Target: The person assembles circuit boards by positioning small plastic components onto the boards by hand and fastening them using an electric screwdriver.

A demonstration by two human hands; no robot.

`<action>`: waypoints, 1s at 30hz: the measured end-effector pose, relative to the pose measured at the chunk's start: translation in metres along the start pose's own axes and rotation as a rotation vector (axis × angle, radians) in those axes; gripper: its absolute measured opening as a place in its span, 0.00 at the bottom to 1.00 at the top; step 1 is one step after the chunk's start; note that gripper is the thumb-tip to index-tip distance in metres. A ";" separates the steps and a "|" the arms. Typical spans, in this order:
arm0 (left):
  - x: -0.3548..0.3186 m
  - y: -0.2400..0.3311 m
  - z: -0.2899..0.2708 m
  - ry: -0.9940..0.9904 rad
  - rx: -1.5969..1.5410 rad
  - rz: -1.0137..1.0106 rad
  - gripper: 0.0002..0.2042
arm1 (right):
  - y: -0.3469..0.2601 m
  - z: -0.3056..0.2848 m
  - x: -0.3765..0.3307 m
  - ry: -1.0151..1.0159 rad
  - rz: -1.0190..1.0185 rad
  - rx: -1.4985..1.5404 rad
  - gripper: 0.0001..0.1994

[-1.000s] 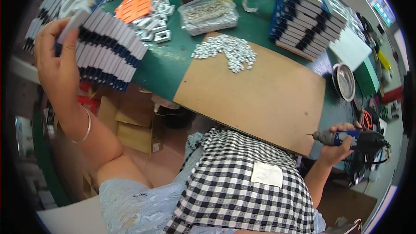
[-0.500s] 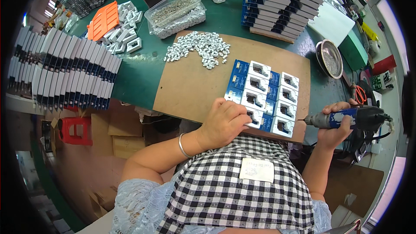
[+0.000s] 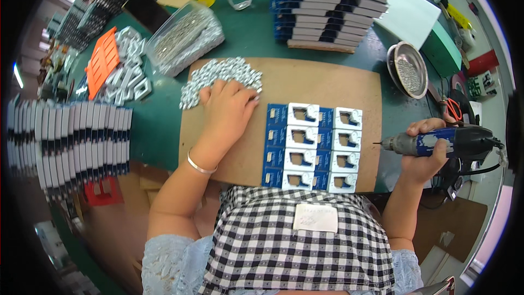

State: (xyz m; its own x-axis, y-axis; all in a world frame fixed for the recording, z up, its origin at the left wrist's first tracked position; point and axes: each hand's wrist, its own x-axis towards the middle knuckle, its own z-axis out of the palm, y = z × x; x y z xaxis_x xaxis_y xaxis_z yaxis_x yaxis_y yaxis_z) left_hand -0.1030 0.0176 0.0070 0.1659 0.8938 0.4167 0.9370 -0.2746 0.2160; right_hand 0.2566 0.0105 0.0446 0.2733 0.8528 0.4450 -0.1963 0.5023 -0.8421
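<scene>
My left hand (image 3: 229,112) lies over the near edge of a pile of small white-grey plastic pieces (image 3: 221,71), fingers apart and tips among the pieces. Whether a piece is between the fingertips is hidden. My right hand (image 3: 423,158) grips a blue and black electric screwdriver (image 3: 431,142), its thin bit pointing left. Between the hands, a block of blue circuit boards (image 3: 323,147) with two columns of white plastic frames (image 3: 301,136) rests on a brown board (image 3: 245,155). The bit is apart from the block.
Stacks of similar blue-and-white panels stand at the left (image 3: 82,136) and far middle (image 3: 327,11). A clear tub (image 3: 185,38) holds small metal parts. An orange tray (image 3: 102,63) lies by loose white frames. A metal bowl (image 3: 412,71) of screws sits at the right.
My left hand has left the near edge of the panel block and moved forward and left onto the pile. The right hand still holds the screwdriver. The whole view has shifted.
</scene>
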 end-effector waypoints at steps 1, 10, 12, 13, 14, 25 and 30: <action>-0.001 0.003 -0.002 -0.035 0.022 0.002 0.05 | 0.002 0.003 0.000 -0.010 0.003 0.007 0.27; 0.006 0.015 -0.010 -0.040 -0.099 0.179 0.09 | -0.010 0.026 0.015 0.056 -0.021 0.036 0.29; 0.014 0.021 -0.005 -0.034 -0.215 0.154 0.09 | -0.013 0.038 0.021 0.090 -0.013 0.060 0.31; 0.018 0.023 -0.003 -0.071 -0.301 0.174 0.09 | -0.013 0.044 0.025 0.068 0.010 0.119 0.32; 0.019 0.025 -0.001 -0.109 -0.387 0.193 0.08 | -0.014 0.050 0.027 0.046 0.035 0.178 0.32; 0.011 0.029 0.012 -0.150 -0.471 0.157 0.08 | 0.002 0.069 0.015 -0.038 0.164 0.179 0.31; 0.011 0.034 0.010 -0.135 -0.470 0.125 0.07 | -0.003 0.075 0.019 -0.084 0.149 0.187 0.31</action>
State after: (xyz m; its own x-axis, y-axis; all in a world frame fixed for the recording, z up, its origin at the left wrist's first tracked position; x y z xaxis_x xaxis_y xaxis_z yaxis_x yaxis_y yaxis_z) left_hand -0.0663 0.0213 0.0100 0.3349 0.8733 0.3538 0.6732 -0.4845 0.5586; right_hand 0.1913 0.0358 0.0785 0.1504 0.9245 0.3503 -0.4016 0.3809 -0.8329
